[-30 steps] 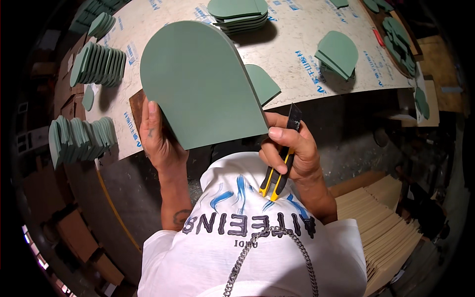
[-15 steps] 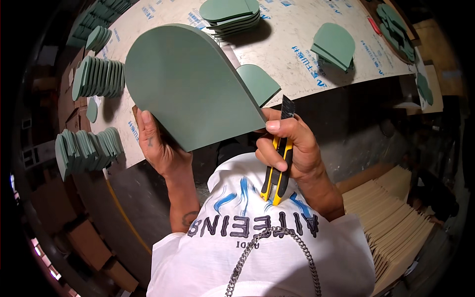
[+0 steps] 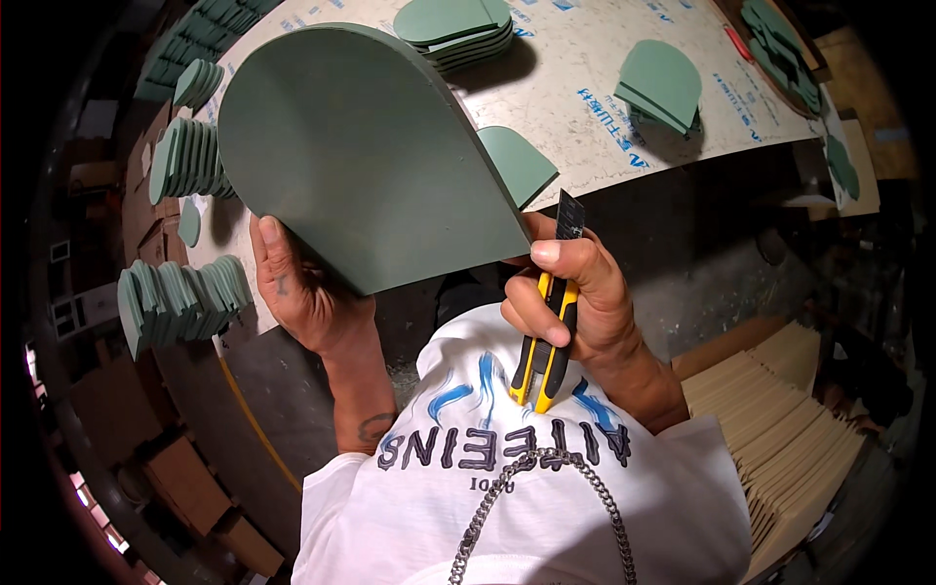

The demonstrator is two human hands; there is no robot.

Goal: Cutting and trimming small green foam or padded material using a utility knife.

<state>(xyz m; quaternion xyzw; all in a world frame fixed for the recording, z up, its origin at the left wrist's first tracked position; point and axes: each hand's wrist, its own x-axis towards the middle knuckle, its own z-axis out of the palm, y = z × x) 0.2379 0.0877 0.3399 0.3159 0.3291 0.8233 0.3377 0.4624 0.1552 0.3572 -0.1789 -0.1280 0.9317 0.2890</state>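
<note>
A large green panel [image 3: 341,161] with one rounded end and a pointed corner is held up over the table's near edge. My left hand [image 3: 307,292] grips its lower left edge, the thumb in front and the fingers hidden behind. My right hand [image 3: 580,292] is closed round a yellow and black utility knife [image 3: 542,361], its dark blade pointing up and away. That hand's thumb and forefinger are also at the panel's right corner. Behind the panel, a smaller green piece [image 3: 522,161] lies partly hidden on the table.
Stacks of green rounded pieces [image 3: 453,29] stand on the pale printed table [image 3: 575,58], with more stacks [image 3: 185,292] along its left edge. A short pile [image 3: 661,83] sits at right, near a bin of green offcuts [image 3: 780,54]. Tan sheets [image 3: 780,429] are stacked at lower right.
The panel has come slightly up and left, nearer to me, and its face looks darker and tilted. Both hands keep their hold on it, the knife still in my right.
</note>
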